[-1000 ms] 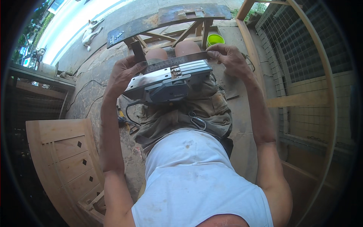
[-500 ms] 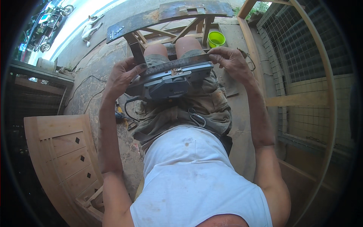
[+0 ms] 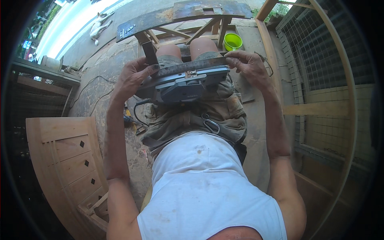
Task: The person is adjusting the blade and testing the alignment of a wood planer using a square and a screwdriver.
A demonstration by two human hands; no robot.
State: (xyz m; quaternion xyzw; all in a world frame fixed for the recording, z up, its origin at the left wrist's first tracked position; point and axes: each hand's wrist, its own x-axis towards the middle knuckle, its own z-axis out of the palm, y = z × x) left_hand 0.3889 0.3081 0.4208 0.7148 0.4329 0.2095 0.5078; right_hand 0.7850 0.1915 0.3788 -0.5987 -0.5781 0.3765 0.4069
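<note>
Across my thighs lies a grey electric hand planer [image 3: 180, 93], its flat metal sole turned up and away from me, its cord trailing off to the left. Along that sole runs the dark, worn blade of a try square [image 3: 192, 67], whose short arm points away from me at the left end. My left hand [image 3: 136, 76] is closed around the corner of the square, thumb on top. With thumb and fingers pinched, my right hand [image 3: 249, 69] grips the blade's far right end.
A low wooden bench [image 3: 160, 21] stands ahead, a green bucket [image 3: 233, 42] beside its right leg. A carved wooden panel [image 3: 66, 160] leans at left. A timber frame [image 3: 316, 109] and wire mesh rise at right. Power cords [image 3: 94, 82] cross the floor. A dog [image 3: 99, 28] lies beyond.
The view has shifted slightly, so the scene sits a little further right. Both hands keep their hold on the square along the planer's sole.
</note>
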